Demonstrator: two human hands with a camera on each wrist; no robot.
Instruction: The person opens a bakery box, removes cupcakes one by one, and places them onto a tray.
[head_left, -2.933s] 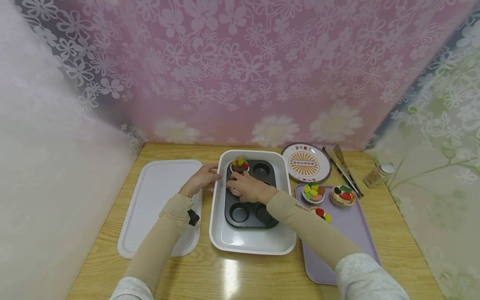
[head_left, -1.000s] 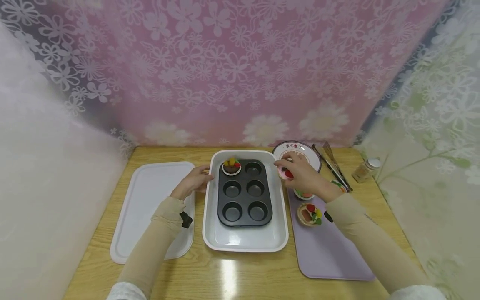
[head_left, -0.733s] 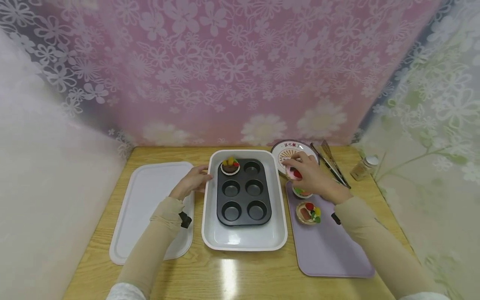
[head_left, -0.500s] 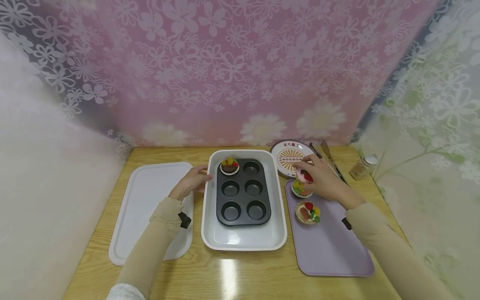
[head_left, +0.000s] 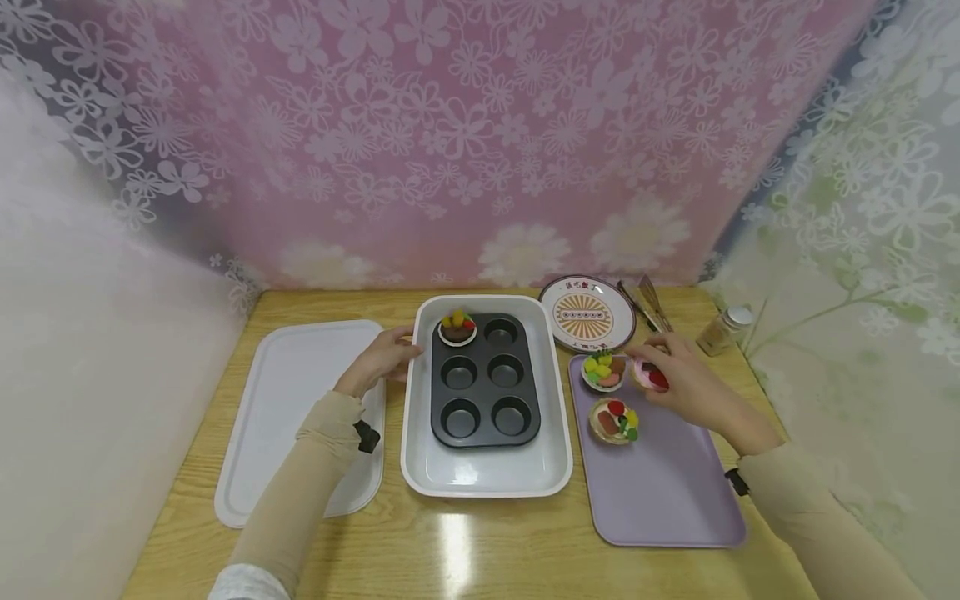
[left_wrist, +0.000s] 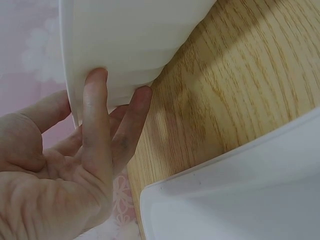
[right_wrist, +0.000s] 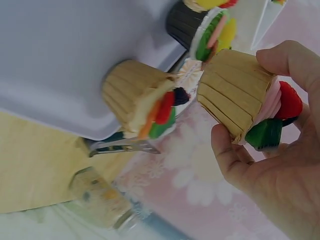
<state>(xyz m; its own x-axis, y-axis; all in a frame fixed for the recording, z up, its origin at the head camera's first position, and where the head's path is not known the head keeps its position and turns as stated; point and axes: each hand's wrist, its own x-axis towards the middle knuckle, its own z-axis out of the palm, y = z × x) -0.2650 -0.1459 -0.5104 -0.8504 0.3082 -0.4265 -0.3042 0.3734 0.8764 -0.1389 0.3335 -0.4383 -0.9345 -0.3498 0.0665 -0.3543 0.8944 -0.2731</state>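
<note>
My right hand (head_left: 686, 387) pinches a toy cupcake (right_wrist: 237, 92) with pink cream and a strawberry, holding it over the back of the purple tray (head_left: 675, 508). Two fruit-topped cupcakes stand at that tray's left side: one in a dark cup (head_left: 603, 372), one in a tan cup (head_left: 613, 422). Another tan cupcake (right_wrist: 135, 95) shows in the right wrist view; my right hand hides it from the head view. My left hand (head_left: 382, 362) touches the outer wall and rim of the white deep pan (left_wrist: 130, 45), fingers loosely extended. Inside the pan lies a black muffin tin (head_left: 482, 396).
A chocolate-coloured cupcake (head_left: 457, 329) sits in the tin's back left cup. A white tray (head_left: 300, 417) lies at the left. Behind the purple tray are a printed plate (head_left: 587, 313), slim utensils (head_left: 651, 302) and a spice jar (head_left: 724, 331).
My right hand has carried the pink cupcake out of the muffin tin, past the plate, to the right over the purple tray. The left hand has stayed at the white pan's edge.
</note>
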